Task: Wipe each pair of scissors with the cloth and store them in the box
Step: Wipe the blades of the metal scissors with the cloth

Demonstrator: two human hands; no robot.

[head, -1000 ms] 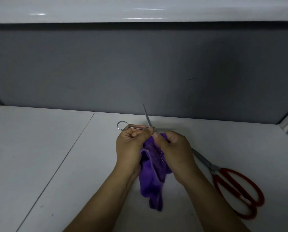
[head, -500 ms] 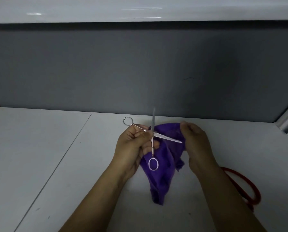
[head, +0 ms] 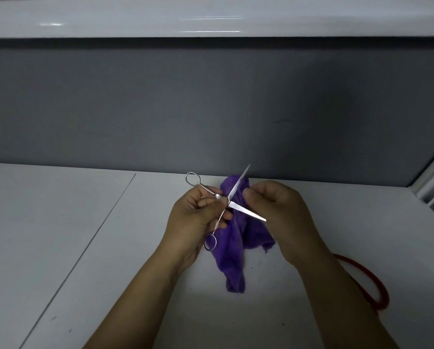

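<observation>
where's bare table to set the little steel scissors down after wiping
Widest free patch: the white table left of its thin seam. Also bare: between that seam and the left hand. Crowded: the hanging purple cloth at centre, and the red loop-handled scissors near right, past the right hand.

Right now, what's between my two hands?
In the head view, the silver scissors, blades spread open, cross the gap, with the purple cloth bunched behind them. The left hand holds the scissors; the right hand pinches the cloth.
</observation>
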